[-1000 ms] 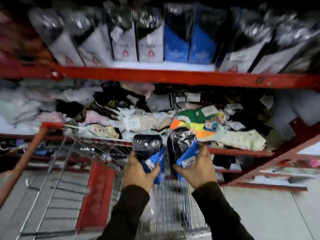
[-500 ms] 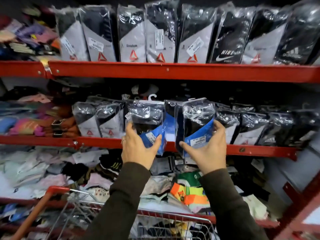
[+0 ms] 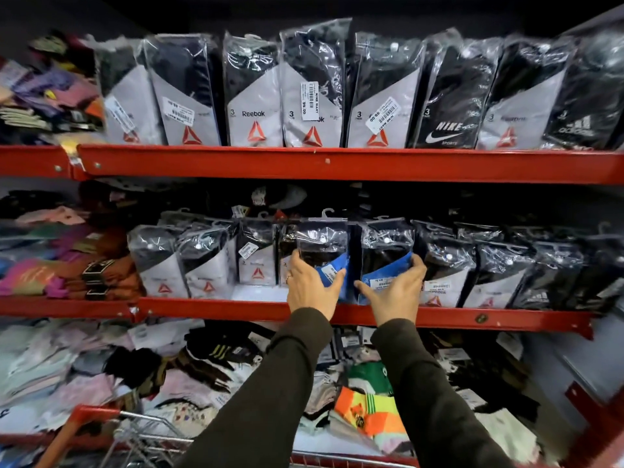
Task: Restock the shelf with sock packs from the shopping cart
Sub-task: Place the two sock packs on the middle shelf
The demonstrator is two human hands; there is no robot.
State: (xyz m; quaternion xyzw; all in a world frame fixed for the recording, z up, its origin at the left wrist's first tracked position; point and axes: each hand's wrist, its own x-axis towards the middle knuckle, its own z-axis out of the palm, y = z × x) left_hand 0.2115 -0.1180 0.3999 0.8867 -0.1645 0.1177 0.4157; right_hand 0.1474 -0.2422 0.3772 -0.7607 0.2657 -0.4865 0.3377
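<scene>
Two black-and-blue sock packs stand upright on the middle red shelf (image 3: pixel 236 307), in a gap between grey-and-black packs. My left hand (image 3: pixel 312 287) grips the left blue pack (image 3: pixel 324 251) at its lower edge. My right hand (image 3: pixel 395 293) grips the right blue pack (image 3: pixel 386 255) from its right side. Both packs rest low over the shelf edge, side by side and almost touching. The shopping cart (image 3: pixel 135 430) shows only its red handle and wire rim at the bottom left.
The top shelf (image 3: pixel 337 163) holds a full row of grey and black sock packs. Loose socks lie piled on the lower shelf (image 3: pixel 152 376) and stacked at the far left. A red rack upright (image 3: pixel 594 427) runs at the right.
Both hands rose from the cart with a blue pack each and pushed them forward into the gap on the middle shelf. The view tilted up from the cart toward the shelves.
</scene>
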